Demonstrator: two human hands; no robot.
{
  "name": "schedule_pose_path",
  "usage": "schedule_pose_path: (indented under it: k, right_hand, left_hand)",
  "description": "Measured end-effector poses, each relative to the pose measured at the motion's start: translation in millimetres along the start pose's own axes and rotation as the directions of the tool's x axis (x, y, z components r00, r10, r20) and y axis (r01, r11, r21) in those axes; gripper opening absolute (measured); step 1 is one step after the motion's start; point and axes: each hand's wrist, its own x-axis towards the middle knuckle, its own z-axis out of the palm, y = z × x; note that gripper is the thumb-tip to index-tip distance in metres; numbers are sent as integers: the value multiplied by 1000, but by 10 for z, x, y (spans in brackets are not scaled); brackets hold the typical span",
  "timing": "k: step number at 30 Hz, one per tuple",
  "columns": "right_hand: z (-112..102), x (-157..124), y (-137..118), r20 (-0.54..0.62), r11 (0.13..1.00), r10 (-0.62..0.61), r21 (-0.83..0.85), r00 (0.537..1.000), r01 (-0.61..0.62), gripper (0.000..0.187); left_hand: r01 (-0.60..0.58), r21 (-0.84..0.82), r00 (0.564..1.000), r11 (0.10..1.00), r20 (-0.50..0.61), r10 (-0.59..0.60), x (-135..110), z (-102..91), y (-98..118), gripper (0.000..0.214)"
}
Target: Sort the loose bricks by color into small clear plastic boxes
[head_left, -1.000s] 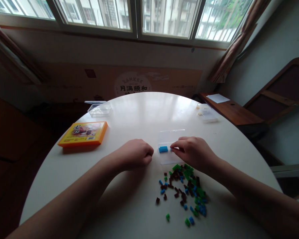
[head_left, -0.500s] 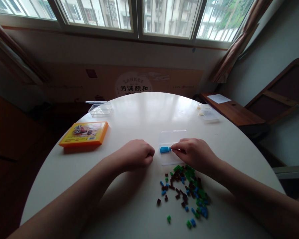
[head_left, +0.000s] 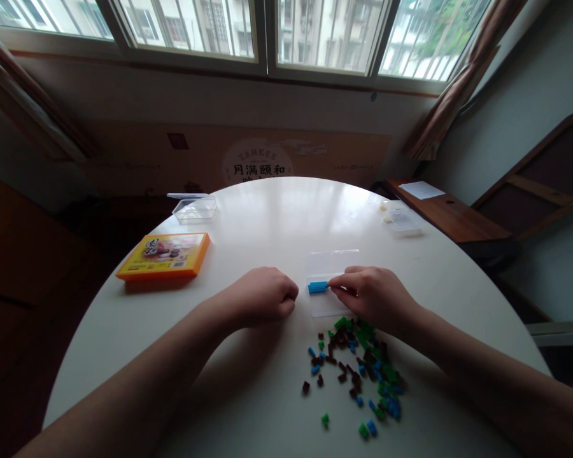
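My right hand (head_left: 379, 294) has thumb and forefinger pinched at the right end of a row of small blue toy bricks (head_left: 318, 287). The brick between the fingertips is mostly covered by them. Under the row lies a clear plastic sheet or open lid (head_left: 333, 261), flat on the table. To the left, apart from the row, my left hand (head_left: 267, 296) is closed in a loose fist by the table surface; whatever it may hold is hidden. Nearer to me, below the right hand, spreads a loose pile of brown, green and blue bricks (head_left: 356, 380).
A round white table (head_left: 286, 219) carries everything. On its left stand an orange and yellow box (head_left: 165, 256) and a clear open container (head_left: 195, 210). Another clear container (head_left: 402, 222) sits at the back right. Beyond it is a wooden desk (head_left: 463, 219) with a paper.
The small blue brick at my right fingertips, with a slight gap before, now sits against the blue row. My left hand stays in place. The view has shifted slightly.
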Motion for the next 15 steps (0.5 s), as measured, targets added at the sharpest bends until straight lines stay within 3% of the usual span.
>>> schedule_pose_path:
  k: [11,15]
  right_hand:
    - [-12,-36,21,-50,998,-12,60,999,15,20]
    - [-179,-85,50,-72,988,-86,126,994,94,20]
  left_hand:
    - [6,-23,1000,1000,12,-5,3,-9,-1,17]
    - [2,-20,1000,1000,19,-2,1,-16,-4,16]
